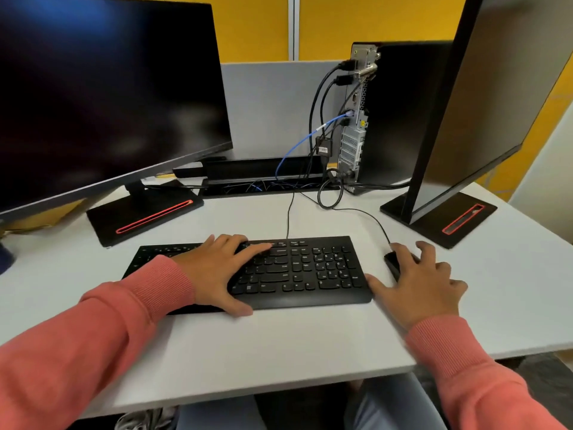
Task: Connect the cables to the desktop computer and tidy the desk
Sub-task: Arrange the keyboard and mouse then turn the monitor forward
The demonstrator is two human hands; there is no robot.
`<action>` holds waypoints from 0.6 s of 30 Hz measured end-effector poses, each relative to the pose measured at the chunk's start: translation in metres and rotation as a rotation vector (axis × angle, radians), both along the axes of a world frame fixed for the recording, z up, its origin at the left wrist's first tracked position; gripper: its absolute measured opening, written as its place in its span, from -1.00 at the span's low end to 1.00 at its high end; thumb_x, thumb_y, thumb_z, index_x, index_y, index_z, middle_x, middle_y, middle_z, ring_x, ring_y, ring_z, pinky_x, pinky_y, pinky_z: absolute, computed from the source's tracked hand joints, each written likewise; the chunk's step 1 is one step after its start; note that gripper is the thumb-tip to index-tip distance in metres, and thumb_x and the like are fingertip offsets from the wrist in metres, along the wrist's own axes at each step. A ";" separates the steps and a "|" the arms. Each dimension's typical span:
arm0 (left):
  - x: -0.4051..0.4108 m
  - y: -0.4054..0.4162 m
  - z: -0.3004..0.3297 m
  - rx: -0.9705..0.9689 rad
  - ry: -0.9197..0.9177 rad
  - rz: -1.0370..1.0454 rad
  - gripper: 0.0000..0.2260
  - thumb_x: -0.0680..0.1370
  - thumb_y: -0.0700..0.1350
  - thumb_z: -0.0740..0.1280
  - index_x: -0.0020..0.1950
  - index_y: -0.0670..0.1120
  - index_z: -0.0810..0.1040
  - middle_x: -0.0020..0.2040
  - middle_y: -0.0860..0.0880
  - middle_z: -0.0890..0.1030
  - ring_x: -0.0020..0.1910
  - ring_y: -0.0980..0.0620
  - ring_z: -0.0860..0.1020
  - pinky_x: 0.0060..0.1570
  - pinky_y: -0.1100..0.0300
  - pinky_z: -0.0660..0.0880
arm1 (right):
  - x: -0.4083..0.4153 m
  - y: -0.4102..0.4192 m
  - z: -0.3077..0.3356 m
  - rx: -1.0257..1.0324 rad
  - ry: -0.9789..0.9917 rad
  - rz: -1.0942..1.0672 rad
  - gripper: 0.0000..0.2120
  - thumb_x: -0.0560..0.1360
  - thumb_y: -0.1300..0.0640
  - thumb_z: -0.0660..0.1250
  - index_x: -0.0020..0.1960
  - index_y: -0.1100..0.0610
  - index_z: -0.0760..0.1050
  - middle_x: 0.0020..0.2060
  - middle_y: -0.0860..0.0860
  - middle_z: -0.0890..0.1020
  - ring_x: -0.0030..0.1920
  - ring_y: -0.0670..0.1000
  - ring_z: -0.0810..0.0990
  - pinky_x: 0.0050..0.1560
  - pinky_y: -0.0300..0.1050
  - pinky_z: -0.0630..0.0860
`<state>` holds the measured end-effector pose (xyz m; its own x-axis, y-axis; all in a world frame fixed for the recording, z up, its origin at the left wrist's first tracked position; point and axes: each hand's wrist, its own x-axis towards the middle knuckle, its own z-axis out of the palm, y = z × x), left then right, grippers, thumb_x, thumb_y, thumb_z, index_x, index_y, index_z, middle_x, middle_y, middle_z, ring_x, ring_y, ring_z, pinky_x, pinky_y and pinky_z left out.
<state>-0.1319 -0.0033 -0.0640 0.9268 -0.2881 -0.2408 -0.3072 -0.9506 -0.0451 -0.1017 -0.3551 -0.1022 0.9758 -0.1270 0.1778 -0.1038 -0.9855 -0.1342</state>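
— Resting flat on the keyboard [279, 268], the left hand [217, 274] has its fingers [254, 248] spread wide over the keys and its thumb hooked at the near edge. It grips nothing.

— And how would that board handle?

— Light, stiff and flat, I'd judge; best slid by its two short ends, not lifted by the cord.

— The other hand?

— The right hand [415, 283] is just beside the board's right end, fingers loosely curled over the mouse [393, 260], thumb touching the desk [279, 352]. The mouse looks small, smooth and light, so a cupped palm should do.

— Beyond the fingertips?

— The thin cords run on from both, limp and easy to snag, toward the desktop computer [400, 113] standing well past the fingers. Several cables [322, 97] are already plugged into its rear panel, slack loops hanging below.
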 end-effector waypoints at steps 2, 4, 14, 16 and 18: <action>-0.003 0.008 -0.001 -0.006 0.000 0.013 0.07 0.30 0.56 0.31 0.58 0.32 -0.28 0.57 -0.05 0.10 0.50 -0.09 0.14 0.55 -0.12 0.13 | 0.000 0.013 -0.002 0.000 0.004 0.014 -0.33 0.46 -0.45 0.12 0.49 -0.21 0.17 0.50 0.01 0.17 0.35 0.20 0.37 0.26 0.21 0.34; -0.004 0.010 -0.002 -0.009 -0.012 0.009 0.06 0.31 0.55 0.32 0.59 0.30 -0.25 0.57 -0.05 0.11 0.50 -0.09 0.15 0.54 -0.09 0.14 | 0.002 0.023 -0.003 0.036 -0.022 0.049 -0.45 0.54 -0.25 0.19 0.49 -0.18 0.20 0.49 0.02 0.17 0.32 0.20 0.38 0.26 0.19 0.34; -0.004 0.017 -0.006 -0.031 -0.016 -0.003 0.05 0.29 0.57 0.31 0.59 0.28 -0.19 0.57 -0.04 0.10 0.51 -0.07 0.14 0.54 -0.08 0.15 | 0.023 0.021 -0.011 0.039 -0.063 0.021 -0.55 0.60 -0.17 0.16 0.47 -0.15 0.25 0.43 0.01 0.30 0.31 0.14 0.38 0.24 0.17 0.36; -0.004 0.017 -0.006 -0.031 -0.018 -0.002 0.04 0.30 0.56 0.31 0.59 0.28 -0.18 0.57 -0.03 0.10 0.51 -0.06 0.14 0.53 -0.07 0.15 | 0.023 0.022 -0.011 0.035 -0.068 0.025 -0.56 0.60 -0.17 0.15 0.46 -0.16 0.25 0.42 0.00 0.30 0.30 0.14 0.37 0.23 0.17 0.37; -0.004 0.018 -0.005 -0.035 -0.020 0.000 0.04 0.30 0.56 0.31 0.59 0.28 -0.17 0.57 -0.03 0.10 0.51 -0.06 0.14 0.53 -0.05 0.16 | 0.023 0.023 -0.011 0.039 -0.067 0.024 -0.56 0.60 -0.17 0.14 0.46 -0.16 0.25 0.42 -0.01 0.30 0.30 0.13 0.37 0.23 0.17 0.36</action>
<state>-0.1363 0.0143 -0.0690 0.9314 -0.2959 -0.2122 -0.3065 -0.9517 -0.0180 -0.0788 -0.3326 -0.1136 0.9648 -0.1121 0.2380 -0.0699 -0.9814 -0.1787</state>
